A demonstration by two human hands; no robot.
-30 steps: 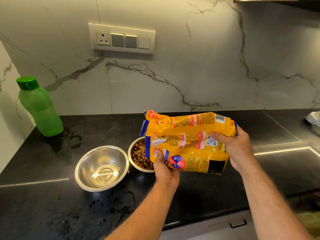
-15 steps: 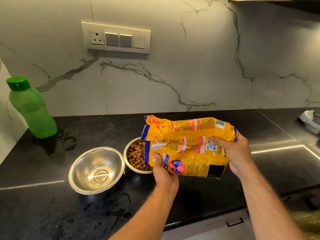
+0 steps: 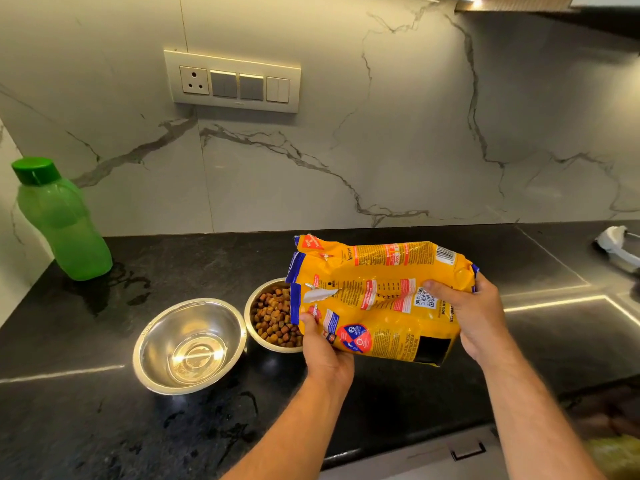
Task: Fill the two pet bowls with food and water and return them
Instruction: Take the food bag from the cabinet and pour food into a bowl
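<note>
Green bottle (image 3: 64, 223): upright, capped, far left on the dark surface (image 3: 346, 403).
Water bowl (image 3: 189, 345): steel, shallow water inside, touching the next bowl.
Food bowl (image 3: 272, 315): kibble well up the sides, partly under the bag mouth.
Food bag (image 3: 377, 299): lying sideways, torn mouth left over the bowl.
Left hand (image 3: 323, 351): fingers grip the mouth corner; pinch it narrow to meter flow.
Right hand (image 3: 471, 317): fingers clasp the bag's rear; lower it to stop pouring, judged near enough.

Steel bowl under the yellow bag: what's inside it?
Brown kibble fills the visible part of the right-hand round steel bowl. The yellow food bag covers its right side, so that part is unseen.
</note>
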